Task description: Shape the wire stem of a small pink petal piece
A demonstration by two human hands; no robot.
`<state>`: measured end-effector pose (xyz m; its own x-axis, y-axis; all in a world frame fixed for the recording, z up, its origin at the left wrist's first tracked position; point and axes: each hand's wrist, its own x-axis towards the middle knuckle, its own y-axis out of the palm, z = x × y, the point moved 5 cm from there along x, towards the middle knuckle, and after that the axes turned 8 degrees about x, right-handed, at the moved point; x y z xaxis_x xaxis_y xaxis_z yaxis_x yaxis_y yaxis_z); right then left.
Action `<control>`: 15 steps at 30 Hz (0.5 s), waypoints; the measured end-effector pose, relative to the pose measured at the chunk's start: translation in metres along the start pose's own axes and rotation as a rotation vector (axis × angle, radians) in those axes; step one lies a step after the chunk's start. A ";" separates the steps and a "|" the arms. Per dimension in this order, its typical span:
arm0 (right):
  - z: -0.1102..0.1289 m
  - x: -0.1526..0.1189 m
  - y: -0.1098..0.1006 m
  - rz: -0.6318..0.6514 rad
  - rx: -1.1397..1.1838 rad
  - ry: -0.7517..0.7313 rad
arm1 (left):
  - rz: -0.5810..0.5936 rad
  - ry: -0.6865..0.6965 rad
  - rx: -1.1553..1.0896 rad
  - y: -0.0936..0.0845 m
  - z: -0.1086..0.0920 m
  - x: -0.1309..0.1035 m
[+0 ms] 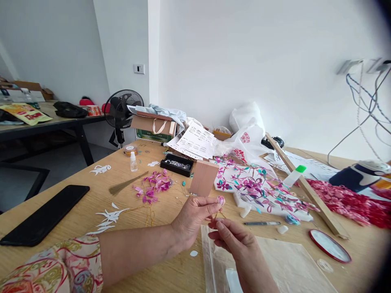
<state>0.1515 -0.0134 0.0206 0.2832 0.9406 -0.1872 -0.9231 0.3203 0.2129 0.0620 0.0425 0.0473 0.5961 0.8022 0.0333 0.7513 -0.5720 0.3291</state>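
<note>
My left hand (191,217) pinches a small pink-and-white flower piece (221,200) between thumb and fingertips. Just below it, my right hand (236,242) has thumb and forefinger pressed together on a thin golden wire (222,214) that seems to hang from the flower piece. Under my right hand lies a clear plastic bag (284,260). Beyond my left hand is a pile of pink-purple petals (157,185), with golden wires (149,215) near it. White slender petals (108,219) lie farther left. An upright pinkish block (204,179) stands just behind my hands.
A black tray (176,165), a small dropper bottle (133,162) and a bristle bundle (126,185) stand or lie farther back. To the right are a sheet of coloured flowers (247,183), a wooden bar (305,187), a pen (262,223) and a red-rimmed lid (330,245).
</note>
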 end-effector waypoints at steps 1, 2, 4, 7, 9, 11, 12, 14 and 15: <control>0.001 0.000 -0.003 -0.018 -0.026 -0.019 | -0.013 -0.001 -0.008 -0.001 0.000 0.000; 0.004 0.000 -0.005 -0.038 -0.036 -0.045 | -0.018 -0.003 -0.010 -0.001 0.000 -0.001; 0.009 0.000 -0.008 -0.067 -0.008 -0.106 | -0.005 -0.005 -0.012 0.000 0.000 -0.002; 0.013 0.000 -0.003 -0.039 0.115 -0.142 | 0.025 0.009 -0.054 0.004 0.001 -0.004; 0.012 0.000 0.003 0.017 0.197 -0.123 | 0.031 0.009 -0.092 0.007 0.002 -0.006; 0.010 0.000 0.007 0.060 0.273 -0.106 | 0.034 -0.018 -0.131 0.009 0.004 -0.007; 0.009 0.000 0.008 0.069 0.308 -0.098 | 0.031 -0.037 -0.148 0.010 0.005 -0.008; 0.008 -0.001 0.007 0.080 0.362 -0.083 | 0.024 -0.054 -0.165 0.009 0.007 -0.008; 0.008 -0.001 0.005 0.087 0.371 -0.071 | 0.028 -0.048 -0.156 0.009 0.006 -0.009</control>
<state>0.1483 -0.0118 0.0300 0.2376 0.9673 -0.0890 -0.7911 0.2459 0.5601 0.0653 0.0293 0.0442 0.6318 0.7751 0.0005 0.6835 -0.5574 0.4713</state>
